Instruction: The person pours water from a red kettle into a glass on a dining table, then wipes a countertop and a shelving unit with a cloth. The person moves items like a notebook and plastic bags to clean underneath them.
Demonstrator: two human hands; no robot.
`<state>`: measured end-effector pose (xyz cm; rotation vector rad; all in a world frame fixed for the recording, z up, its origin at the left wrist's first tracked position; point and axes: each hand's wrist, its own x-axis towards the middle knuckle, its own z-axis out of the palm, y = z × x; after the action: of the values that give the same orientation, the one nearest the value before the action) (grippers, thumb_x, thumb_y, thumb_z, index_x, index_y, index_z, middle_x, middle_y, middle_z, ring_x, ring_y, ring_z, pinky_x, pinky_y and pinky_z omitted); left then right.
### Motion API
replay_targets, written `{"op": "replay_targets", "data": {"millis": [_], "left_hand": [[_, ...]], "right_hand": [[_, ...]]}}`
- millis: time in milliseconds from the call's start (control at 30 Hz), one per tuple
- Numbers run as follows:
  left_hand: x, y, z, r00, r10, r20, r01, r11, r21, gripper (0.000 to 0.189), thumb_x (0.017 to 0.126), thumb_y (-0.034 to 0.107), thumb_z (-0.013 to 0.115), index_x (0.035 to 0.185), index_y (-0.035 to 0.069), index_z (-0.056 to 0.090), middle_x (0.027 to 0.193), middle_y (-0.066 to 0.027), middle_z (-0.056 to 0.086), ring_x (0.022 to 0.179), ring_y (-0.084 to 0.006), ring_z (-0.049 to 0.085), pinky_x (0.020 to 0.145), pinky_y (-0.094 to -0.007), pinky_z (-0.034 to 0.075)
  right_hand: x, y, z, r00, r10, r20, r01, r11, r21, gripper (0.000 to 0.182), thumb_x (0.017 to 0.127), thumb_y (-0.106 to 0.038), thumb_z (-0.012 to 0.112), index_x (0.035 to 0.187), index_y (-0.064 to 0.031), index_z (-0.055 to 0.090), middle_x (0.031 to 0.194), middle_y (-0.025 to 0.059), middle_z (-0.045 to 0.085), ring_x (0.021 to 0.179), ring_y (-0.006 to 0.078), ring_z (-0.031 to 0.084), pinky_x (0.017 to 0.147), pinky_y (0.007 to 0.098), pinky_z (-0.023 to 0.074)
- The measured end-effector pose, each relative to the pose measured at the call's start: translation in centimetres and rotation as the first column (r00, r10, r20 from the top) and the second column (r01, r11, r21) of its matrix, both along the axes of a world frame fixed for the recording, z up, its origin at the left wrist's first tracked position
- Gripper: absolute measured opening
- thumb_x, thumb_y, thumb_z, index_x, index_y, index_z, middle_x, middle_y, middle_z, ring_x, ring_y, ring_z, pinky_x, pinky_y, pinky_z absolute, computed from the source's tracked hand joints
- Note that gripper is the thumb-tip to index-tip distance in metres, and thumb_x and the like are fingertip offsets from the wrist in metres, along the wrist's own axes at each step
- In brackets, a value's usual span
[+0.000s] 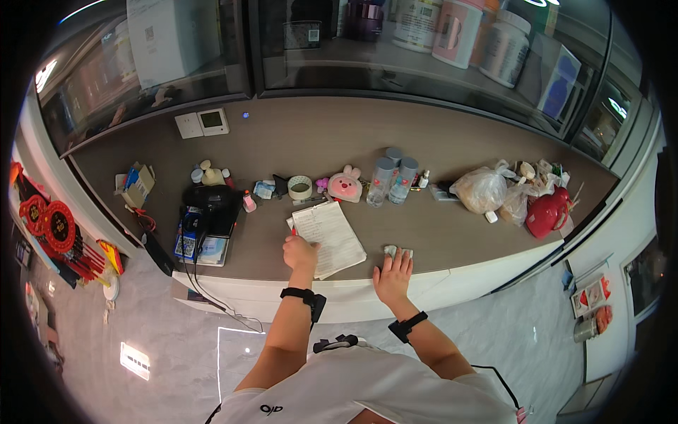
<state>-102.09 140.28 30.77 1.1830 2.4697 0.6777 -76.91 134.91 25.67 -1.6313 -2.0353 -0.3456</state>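
Note:
My left hand (301, 252) is curled at the left edge of a stack of handwritten paper sheets (331, 238). A slim red object (294, 231), perhaps a pen, juts from the top of this fist; the rest is hidden. Near the front edge of the brown countertop (450, 249), my right hand (394, 273) presses a folded white wipe (391, 249) flat beneath its fingers. Behind the sheets sit a pink plush rabbit head (345, 185) and a roll of tape (300, 187). Three clear bottles with grey caps (380, 183) stand right of the plush.
A black hair dryer (209, 204) lies on books at the left, its cord hanging over the front edge. Filled plastic bags (484, 188) and a red kettle-like container (548, 212) crowd the right end. Glass-fronted cabinets (424, 69) overhang the counter.

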Motion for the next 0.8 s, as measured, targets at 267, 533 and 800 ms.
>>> {"op": "replay_targets", "data": {"millis": [267,533,800], "left_hand": [[2.9,1.4,-0.9,0.973,0.14,-0.183,-0.137,0.99,0.03,0.071,0.062,0.044,0.09,0.105,-0.001,0.057,0.104,-0.0199,0.069,0.098,-0.0296,0.071,0.08,-0.0405,0.058],[-0.8,-0.9,-4.1,0.975,0.024,0.219,-0.102,0.931,0.351,0.069,0.064,0.033,0.09,0.105,-0.007,0.051,0.094,-0.024,0.068,0.086,-0.0379,0.069,0.076,-0.0426,0.055],[-11.1,-16.8,-4.7,0.333,-0.245,0.91,-0.509,0.766,0.392,0.028,0.088,0.014,0.073,0.108,-0.004,0.065,0.097,-0.0081,0.071,0.081,-0.0168,0.068,0.074,-0.0293,0.054]], "right_hand": [[0.4,0.2,0.5,0.997,0.077,-0.018,-0.078,0.996,-0.033,0.057,0.09,-0.036,0.059,0.128,0.0047,0.05,0.143,0.0353,0.039,0.133,0.0562,0.033,0.111,0.0647,0.0239],[3.6,2.3,-0.5,0.995,0.081,-0.066,-0.094,0.969,-0.23,0.074,0.091,-0.048,0.057,0.143,0.0018,0.039,0.152,0.0372,0.025,0.142,0.0564,0.02,0.116,0.0638,0.0137],[-0.1,9.1,3.6,0.979,-0.2,0.032,0.177,0.765,-0.619,0.095,0.092,-0.067,0.045,0.156,-0.0029,0.019,0.158,0.0374,0.008,0.147,0.0544,0.003,0.117,0.0625,0.0015]]}}
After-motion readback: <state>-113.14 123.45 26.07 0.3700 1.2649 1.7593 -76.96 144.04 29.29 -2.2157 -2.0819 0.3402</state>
